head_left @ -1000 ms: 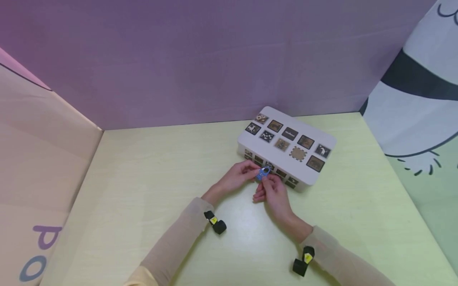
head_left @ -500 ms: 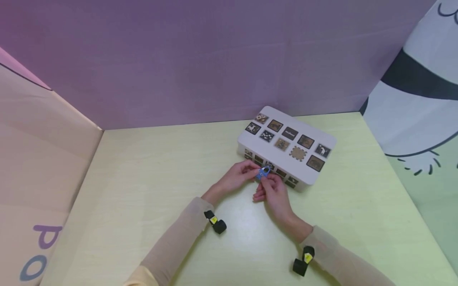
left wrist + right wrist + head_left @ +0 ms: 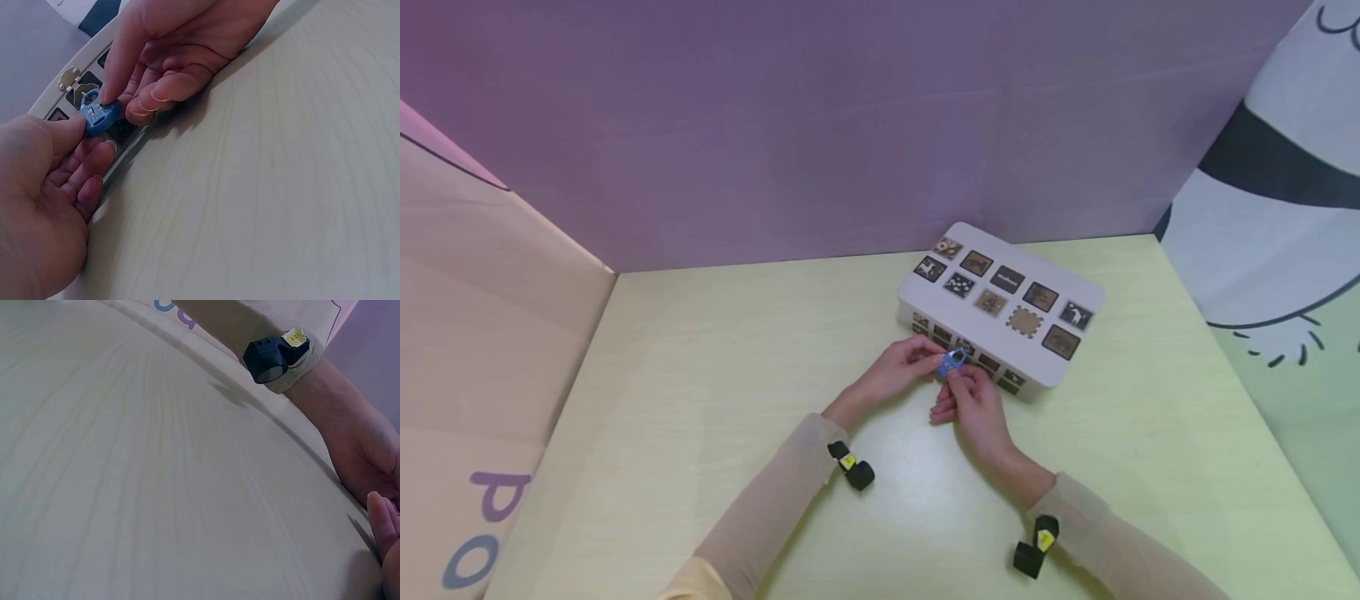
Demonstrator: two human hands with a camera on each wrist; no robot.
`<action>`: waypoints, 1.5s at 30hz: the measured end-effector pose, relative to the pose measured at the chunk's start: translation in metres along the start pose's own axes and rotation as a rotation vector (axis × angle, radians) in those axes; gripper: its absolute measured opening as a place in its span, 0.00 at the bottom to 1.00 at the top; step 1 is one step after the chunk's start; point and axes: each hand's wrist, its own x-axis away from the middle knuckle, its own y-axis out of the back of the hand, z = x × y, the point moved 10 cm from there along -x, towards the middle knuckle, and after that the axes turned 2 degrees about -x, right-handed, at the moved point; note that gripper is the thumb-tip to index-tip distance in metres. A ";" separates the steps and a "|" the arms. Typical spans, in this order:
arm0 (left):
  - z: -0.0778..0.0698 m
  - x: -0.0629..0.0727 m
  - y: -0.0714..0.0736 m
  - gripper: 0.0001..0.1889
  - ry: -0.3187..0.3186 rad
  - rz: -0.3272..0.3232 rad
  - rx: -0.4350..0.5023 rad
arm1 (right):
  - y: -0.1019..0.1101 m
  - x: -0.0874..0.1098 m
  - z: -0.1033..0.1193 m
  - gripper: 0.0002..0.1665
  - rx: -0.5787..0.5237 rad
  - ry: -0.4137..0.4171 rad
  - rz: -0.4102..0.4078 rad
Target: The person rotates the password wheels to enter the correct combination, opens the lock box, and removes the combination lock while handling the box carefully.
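Observation:
A small blue combination padlock (image 3: 100, 117) with number dials sits at the brass latch (image 3: 70, 79) on the front of a pale box (image 3: 1000, 304). Its shackle passes by the latch plate. My left hand (image 3: 895, 371) pinches the lock body from the left, thumb on the dial face. From the other side my right hand (image 3: 979, 414) also pinches it, a fingertip against the dials. The remaining fingers of both hands curl loosely below it. In the right wrist view the left hand (image 3: 369, 453) shows at the right edge, and the padlock is out of sight.
Square dark and brown pictures cover the box's lid and front. The box stands angled on a light wood-grain table (image 3: 715, 358), near the purple back wall (image 3: 805, 133). Printed panels rise at left and right. Black cameras (image 3: 859, 475) are strapped to both wrists.

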 end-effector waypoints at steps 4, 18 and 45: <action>-0.001 0.001 0.000 0.12 0.000 -0.001 0.004 | 0.000 -0.001 -0.001 0.15 -0.005 0.001 -0.004; 0.000 0.001 -0.001 0.12 -0.001 0.009 0.014 | 0.002 -0.001 -0.002 0.17 0.011 -0.002 -0.013; -0.002 0.001 0.000 0.12 0.007 -0.002 0.005 | 0.001 -0.002 -0.003 0.12 -0.007 0.011 -0.012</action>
